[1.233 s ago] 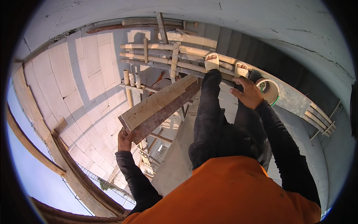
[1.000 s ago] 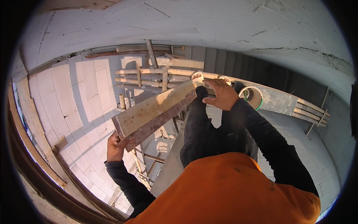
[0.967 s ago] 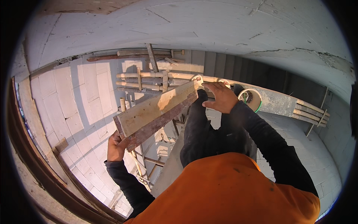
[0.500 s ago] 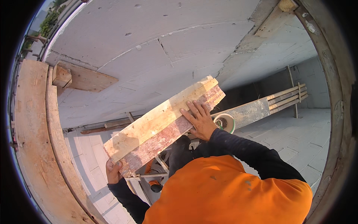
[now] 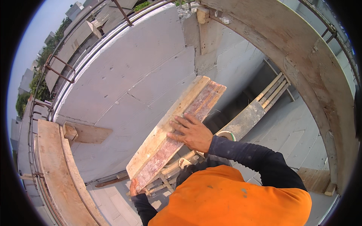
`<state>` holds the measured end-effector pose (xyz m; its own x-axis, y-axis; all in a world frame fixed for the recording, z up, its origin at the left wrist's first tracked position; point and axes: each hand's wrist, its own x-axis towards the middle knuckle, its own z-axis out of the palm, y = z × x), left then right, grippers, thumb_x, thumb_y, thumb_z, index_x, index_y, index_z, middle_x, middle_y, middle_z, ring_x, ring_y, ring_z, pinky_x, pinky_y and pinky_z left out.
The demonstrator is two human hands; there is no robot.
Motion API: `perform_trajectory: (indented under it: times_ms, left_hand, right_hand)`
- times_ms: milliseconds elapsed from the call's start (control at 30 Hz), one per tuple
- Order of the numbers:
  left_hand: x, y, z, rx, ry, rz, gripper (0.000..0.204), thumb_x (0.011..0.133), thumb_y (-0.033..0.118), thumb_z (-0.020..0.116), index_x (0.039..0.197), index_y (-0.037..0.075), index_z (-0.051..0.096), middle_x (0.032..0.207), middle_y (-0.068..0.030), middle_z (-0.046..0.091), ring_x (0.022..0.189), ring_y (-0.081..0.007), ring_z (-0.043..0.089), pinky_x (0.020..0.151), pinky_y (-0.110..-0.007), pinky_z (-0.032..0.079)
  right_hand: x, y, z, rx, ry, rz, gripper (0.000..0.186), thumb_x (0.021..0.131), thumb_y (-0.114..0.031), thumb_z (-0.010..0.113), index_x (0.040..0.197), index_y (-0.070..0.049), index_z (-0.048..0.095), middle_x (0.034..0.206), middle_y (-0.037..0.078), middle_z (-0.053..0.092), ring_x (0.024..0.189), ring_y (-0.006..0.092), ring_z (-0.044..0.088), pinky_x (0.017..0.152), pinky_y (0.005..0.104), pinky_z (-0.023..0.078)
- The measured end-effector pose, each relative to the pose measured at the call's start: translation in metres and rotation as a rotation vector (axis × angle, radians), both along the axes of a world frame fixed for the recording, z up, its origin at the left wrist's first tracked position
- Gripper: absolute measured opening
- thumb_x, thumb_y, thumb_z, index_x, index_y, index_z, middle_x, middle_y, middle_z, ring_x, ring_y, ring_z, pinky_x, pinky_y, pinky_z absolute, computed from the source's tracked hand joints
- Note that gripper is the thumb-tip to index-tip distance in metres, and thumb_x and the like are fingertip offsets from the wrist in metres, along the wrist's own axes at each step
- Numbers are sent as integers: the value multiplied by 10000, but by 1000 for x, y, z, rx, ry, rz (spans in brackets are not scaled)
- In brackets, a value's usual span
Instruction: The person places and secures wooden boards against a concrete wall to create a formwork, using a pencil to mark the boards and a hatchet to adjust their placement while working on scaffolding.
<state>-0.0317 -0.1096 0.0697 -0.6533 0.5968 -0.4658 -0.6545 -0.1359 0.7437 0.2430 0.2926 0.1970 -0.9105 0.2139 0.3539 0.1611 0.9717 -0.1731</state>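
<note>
I hold a long wooden board (image 5: 177, 124) raised in front of a grey concrete wall (image 5: 124, 83). One face is pale timber, the other reddish and stained. My left hand (image 5: 134, 187) grips its near lower end from below. My right hand (image 5: 191, 132) lies flat on the reddish face near the middle, fingers spread. The board tilts up and to the right, its far end close to the wall. A roll of tape (image 5: 226, 134) peeks out behind my right wrist.
Wooden formwork planks (image 5: 56, 169) run along the left edge, with a wooden block (image 5: 70, 132) fixed to the wall. A curved timber beam (image 5: 301, 60) arches at the right. Bundled poles (image 5: 271, 90) and a plank (image 5: 243, 120) lean below. Metal rails (image 5: 56, 69) line the top.
The view has swung upward from the scaffold and floor to the concrete wall. The board has risen higher and steeper, with my right hand sliding onto its flat face.
</note>
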Motion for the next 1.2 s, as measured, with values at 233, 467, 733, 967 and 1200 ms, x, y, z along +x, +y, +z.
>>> perform_trajectory:
  times_ms: [233,467,733,967,1200]
  left_hand:
    - [4,68,41,273,-98,-115,873,976,735,436,1425,-6,541,1242,-249,698,1043,-458,711,650,-491,632]
    - [-5,53,63,537,300,-167,969,964,787,399,1440,-49,516,1121,-262,719,1116,-410,698,802,-514,641]
    - [19,113,152,243,579,-210,843,936,541,719,1525,21,415,1381,-191,615,1289,-286,602,997,-424,546]
    - [38,140,160,517,395,83,855,927,602,703,1520,68,395,1459,-116,537,1341,-252,537,1018,-436,528]
    - [23,160,185,437,449,129,779,978,595,644,1441,8,426,1293,-130,607,1167,-218,635,944,-399,562]
  right_hand:
    - [4,22,130,189,-65,88,144,898,-212,639,943,-133,751,955,56,726,959,224,680,855,389,514]
    - [8,25,254,127,8,144,123,867,-227,717,900,-108,713,797,42,683,779,269,676,699,399,514]
    - [12,15,300,-95,42,10,285,659,-37,846,917,-4,730,837,161,742,721,333,711,677,379,523]
    - [4,22,296,-139,-175,-93,285,682,-103,824,881,37,677,687,207,640,615,351,630,616,397,459]
    - [9,26,248,-328,-8,-111,325,741,-194,800,890,52,648,654,212,574,575,271,541,621,379,436]
